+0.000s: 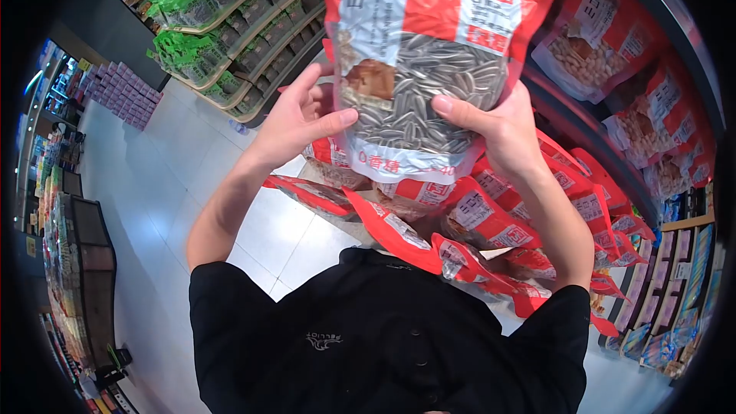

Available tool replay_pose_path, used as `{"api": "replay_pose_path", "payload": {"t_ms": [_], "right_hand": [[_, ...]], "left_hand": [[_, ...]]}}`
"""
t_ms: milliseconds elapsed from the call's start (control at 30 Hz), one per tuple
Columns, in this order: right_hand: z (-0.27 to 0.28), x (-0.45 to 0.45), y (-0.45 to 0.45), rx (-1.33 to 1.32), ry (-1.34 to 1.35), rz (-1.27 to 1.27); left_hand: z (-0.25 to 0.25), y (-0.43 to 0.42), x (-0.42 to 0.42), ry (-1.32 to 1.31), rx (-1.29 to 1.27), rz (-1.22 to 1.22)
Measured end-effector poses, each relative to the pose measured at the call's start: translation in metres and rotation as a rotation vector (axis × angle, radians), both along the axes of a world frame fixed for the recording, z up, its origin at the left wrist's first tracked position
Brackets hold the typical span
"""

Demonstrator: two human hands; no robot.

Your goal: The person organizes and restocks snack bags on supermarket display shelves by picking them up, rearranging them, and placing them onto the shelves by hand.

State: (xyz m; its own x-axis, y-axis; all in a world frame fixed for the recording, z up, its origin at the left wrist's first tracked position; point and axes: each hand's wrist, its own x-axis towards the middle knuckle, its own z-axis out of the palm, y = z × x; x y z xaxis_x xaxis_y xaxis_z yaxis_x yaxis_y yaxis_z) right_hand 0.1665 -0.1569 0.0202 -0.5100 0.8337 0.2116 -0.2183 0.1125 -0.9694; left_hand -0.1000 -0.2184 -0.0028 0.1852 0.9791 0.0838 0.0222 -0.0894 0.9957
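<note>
Between my two hands, at the top centre, a large red and clear bag of striped sunflower seeds (429, 69) is held upright with its printed side facing me. My left hand (303, 115) is at the bag's left edge, thumb against the lower left of the front, the other fingers partly behind it. My right hand (502, 123) grips the lower right side, its thumb pressed on the clear window and its fingers hidden behind. Just below the held bag, many similar red bags (487, 215) stand in rows, partly covered by my right forearm.
Larger red bags of nuts (590, 46) hang or stand on a dark shelf at the right. Curved shelves (230, 69) with green-topped packs are at the upper left. Purple boxes (123, 96) are stacked on the floor. A dark display unit (96, 284) stands at the far left.
</note>
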Motion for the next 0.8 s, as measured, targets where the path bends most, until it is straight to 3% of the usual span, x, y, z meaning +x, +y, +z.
{"api": "replay_pose_path", "payload": {"t_ms": [200,300,533,600,800], "right_hand": [[0.003,0.017,0.001,-0.004,-0.021,-0.094],[0.003,0.026,-0.003,-0.020,-0.090,-0.125],[-0.010,0.066,-0.030,-0.055,-0.287,-0.215],[-0.010,0.077,-0.042,-0.112,-0.227,-0.300],[-0.026,0.124,-0.061,-0.142,-0.166,-0.461]], "left_hand": [[-0.041,-0.015,-0.047,0.288,0.033,0.117],[-0.048,-0.023,-0.062,0.757,0.225,0.244],[-0.062,-0.057,-0.065,0.863,0.295,0.242],[-0.069,-0.068,-0.060,1.036,0.511,0.291],[-0.081,-0.088,-0.041,0.950,0.415,0.258]]}}
